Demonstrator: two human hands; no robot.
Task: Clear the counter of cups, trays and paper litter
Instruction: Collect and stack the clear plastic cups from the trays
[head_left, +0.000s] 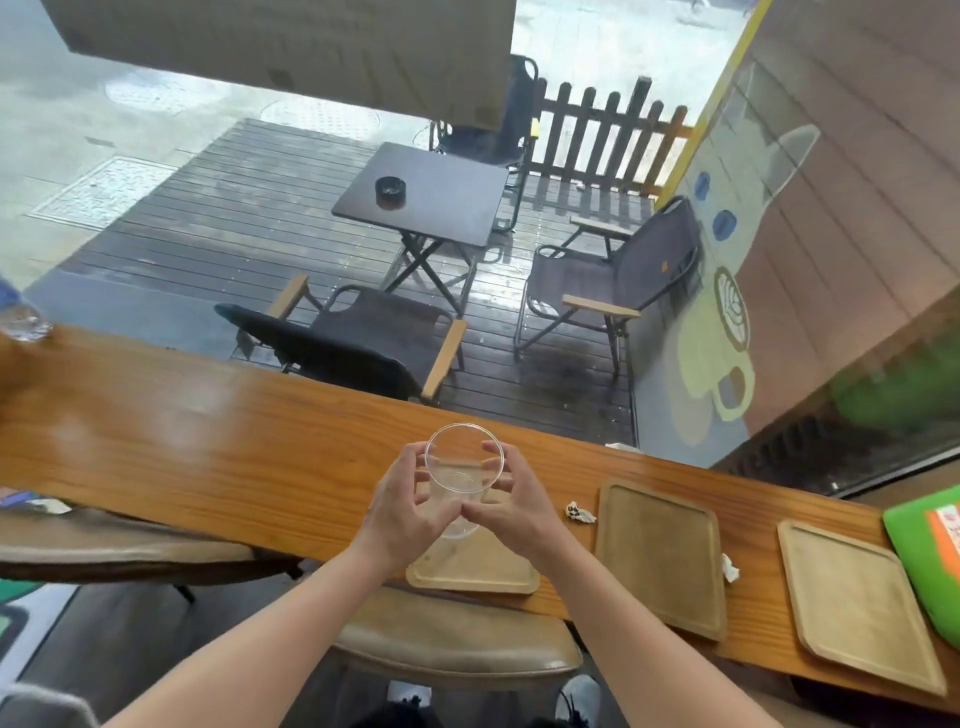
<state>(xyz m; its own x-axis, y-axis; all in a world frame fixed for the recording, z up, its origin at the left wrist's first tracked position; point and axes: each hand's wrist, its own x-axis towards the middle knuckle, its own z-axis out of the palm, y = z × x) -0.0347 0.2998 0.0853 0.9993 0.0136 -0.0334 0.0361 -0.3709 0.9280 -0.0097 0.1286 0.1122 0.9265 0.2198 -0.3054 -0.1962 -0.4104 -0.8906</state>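
Observation:
A clear plastic cup (460, 470) is held above the wooden counter (208, 441), tilted with its mouth toward me. My left hand (402, 506) grips its left side and my right hand (511, 506) grips its right side. Under the cup lies a small wooden tray (478, 569), partly hidden by my hands. Two more wooden trays sit to the right, the middle tray (660, 556) and the far tray (857, 605). A crumpled paper scrap (579, 512) lies beside the middle tray. Another white paper bit (730, 567) rests between the two right trays.
A clear water bottle (21, 317) stands at the counter's far left. A green board (930, 556) leans at the far right. A white scrap (623, 447) lies at the counter's back edge by the window. Padded stools (457, 642) stand below the counter.

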